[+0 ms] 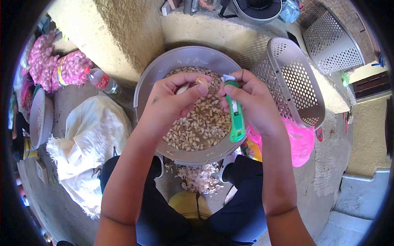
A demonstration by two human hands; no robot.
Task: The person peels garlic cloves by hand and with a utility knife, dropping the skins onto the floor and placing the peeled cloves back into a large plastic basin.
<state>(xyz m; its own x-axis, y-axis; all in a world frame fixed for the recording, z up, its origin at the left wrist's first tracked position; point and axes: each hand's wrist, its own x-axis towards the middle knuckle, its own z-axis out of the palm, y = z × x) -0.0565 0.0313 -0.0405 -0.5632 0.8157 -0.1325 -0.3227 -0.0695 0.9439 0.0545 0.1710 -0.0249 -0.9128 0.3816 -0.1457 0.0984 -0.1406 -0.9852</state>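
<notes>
My left grip [176, 93] pinches a small orange-white clove [201, 81]. At three o'clock, my right grip [255, 93] clasps a slim green plastic cutter [236, 119] — best angled shallow.

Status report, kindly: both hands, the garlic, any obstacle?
Left hand holding garlic. Right hand gripping green cutter. Basin below, many cloves inside. Nothing visible between hands.

Tan garlic clove [201, 80] pinched in left hand [175, 96]; green cutter [235, 117] in right hand [255, 97], blade end forward.
</notes>
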